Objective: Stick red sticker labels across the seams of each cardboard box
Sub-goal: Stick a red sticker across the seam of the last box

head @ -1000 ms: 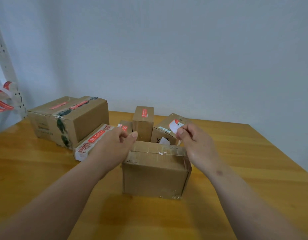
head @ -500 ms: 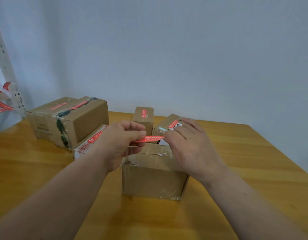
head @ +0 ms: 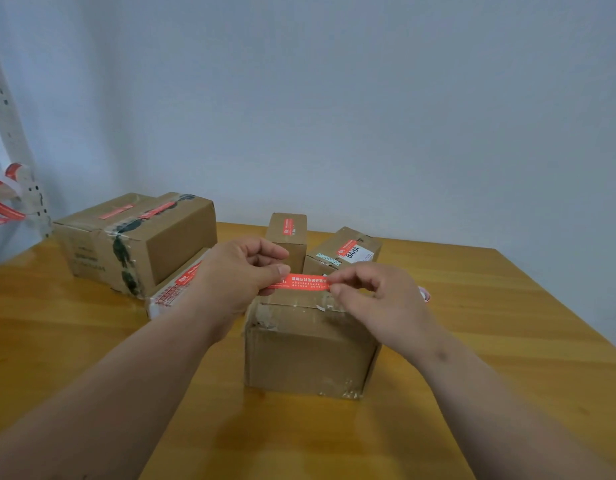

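Both hands (head: 237, 271) (head: 379, 296) have stretched the red sticker (head: 301, 282) flatter (pinched endwise).

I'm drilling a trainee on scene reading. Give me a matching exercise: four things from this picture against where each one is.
Things:
1. red sticker
2. plain box
3. big box with dark tape
4. upright narrow box

Places:
A. far left on the table
B. directly under the hands
C. at the back, behind the left hand
D. pinched between both hands, the right hand at one end

Pairs: 1-D, 2-B, 3-A, 4-C

Boxes (head: 288, 237) crowd behind, table (head: 507, 323) rt — prob. open
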The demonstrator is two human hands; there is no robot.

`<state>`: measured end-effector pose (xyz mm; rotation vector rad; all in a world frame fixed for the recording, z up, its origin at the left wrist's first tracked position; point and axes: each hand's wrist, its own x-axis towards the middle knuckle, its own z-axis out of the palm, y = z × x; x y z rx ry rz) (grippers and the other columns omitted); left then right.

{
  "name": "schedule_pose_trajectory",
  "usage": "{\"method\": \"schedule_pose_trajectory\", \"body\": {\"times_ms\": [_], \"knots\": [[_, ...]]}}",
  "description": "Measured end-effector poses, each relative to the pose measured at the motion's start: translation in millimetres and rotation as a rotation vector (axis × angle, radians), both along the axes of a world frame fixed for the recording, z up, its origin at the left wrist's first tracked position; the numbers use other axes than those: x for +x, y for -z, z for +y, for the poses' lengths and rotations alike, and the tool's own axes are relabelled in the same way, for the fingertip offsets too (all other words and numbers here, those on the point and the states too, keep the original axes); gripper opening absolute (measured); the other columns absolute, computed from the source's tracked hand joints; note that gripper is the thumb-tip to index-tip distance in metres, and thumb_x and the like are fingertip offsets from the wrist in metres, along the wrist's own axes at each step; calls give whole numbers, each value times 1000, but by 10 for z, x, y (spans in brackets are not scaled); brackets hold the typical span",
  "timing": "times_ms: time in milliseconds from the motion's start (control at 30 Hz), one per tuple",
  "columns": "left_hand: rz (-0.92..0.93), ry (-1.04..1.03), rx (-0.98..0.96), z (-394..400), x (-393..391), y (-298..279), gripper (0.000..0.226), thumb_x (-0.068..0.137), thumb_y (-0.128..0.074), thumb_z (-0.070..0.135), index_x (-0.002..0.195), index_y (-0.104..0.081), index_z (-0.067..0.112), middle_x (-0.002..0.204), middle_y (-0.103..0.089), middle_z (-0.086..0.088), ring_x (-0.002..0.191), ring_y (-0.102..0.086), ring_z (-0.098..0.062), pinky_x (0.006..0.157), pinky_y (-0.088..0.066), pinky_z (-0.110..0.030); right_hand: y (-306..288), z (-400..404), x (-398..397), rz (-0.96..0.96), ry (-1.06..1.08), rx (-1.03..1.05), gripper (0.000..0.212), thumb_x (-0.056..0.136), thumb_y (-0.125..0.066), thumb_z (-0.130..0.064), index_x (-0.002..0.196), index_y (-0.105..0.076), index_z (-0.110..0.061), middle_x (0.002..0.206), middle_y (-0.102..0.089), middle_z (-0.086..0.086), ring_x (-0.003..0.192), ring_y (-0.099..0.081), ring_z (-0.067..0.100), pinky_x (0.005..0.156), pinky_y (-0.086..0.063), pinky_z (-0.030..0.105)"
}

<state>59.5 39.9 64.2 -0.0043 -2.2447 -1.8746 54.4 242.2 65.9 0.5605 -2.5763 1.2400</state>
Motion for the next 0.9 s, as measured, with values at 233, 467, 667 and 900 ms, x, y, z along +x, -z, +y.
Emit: {"method": "schedule_pose_trajectory", "body": {"times_ms": [233, 467, 667, 900], "knots": [[6, 25, -62, 40, -58, -3, 13, 83, -73, 5, 93, -72, 14, 75, -67, -2, 68, -63, -8, 62, -54, -20, 7, -60, -127, -172, 121, -253, 19, 82, -76, -19, 88, -58, -23, 77, -72, 5, 66, -62, 16, 58, -41, 13], [-59, 70, -96, -17, -92, 8, 16, 85, -71, 3, 97, -73, 13, 89, -71, -15, 76, -66, -16, 68, -58, -24, -16, -8, -135, -221, 135, -129, 8, 90, -63, -12, 93, -65, -19, 89, -73, 7, 65, -56, 5, 49, -32, -3], [-100, 116, -187, 15, -113, 39, 21, 86, -69, 3, 100, -70, 18, 83, -74, -3, 84, -70, -17, 78, -60, -35, -33, 9, -163, -230, 194, -6, 11, 91, -55, -20, 91, -65, -15, 92, -70, 0, 72, -53, 6, 49, -34, 4], [-65, 112, -236, 68, -157, 7, 20, 86, -70, 6, 102, -71, 19, 84, -74, 0, 83, -70, -16, 71, -60, -27, 37, -52, -217, -244, 141, 35, 12, 85, -70, -37, 87, -64, -27, 83, -64, -6, 77, -59, 11, 62, -43, 25]]}}
